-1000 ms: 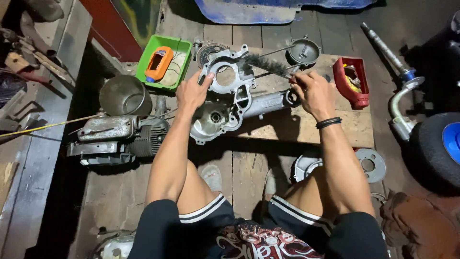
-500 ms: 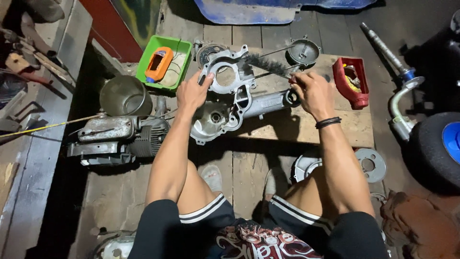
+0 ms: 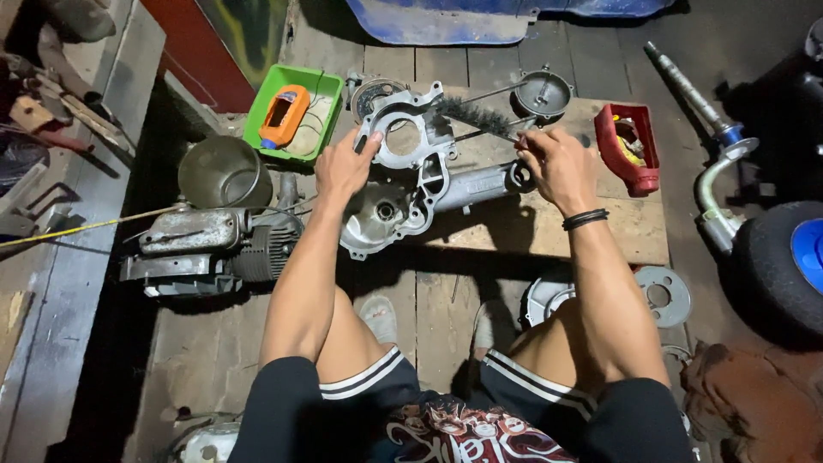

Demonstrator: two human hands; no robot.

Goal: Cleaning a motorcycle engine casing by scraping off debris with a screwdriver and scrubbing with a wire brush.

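A grey metal engine casing (image 3: 411, 184) lies on a wooden board (image 3: 617, 227) in front of me. My left hand (image 3: 343, 167) presses on the casing's left side, fingers over its round upper opening. My right hand (image 3: 557, 167) grips the wire handle of a dark bottle brush (image 3: 471, 116), whose bristles lie over the casing's upper right edge.
A green tray (image 3: 321, 81) holding an orange tool sits at the back left, beside a metal pot (image 3: 219, 171) and an engine block (image 3: 206, 249). A red tray (image 3: 630, 150), a round metal cover (image 3: 542, 93), a bent pipe (image 3: 711, 189) and a wheel (image 3: 784, 261) lie right.
My right hand has lifted slightly and the brush has shifted over the casing's upper right edge. My left hand stays on the casing.
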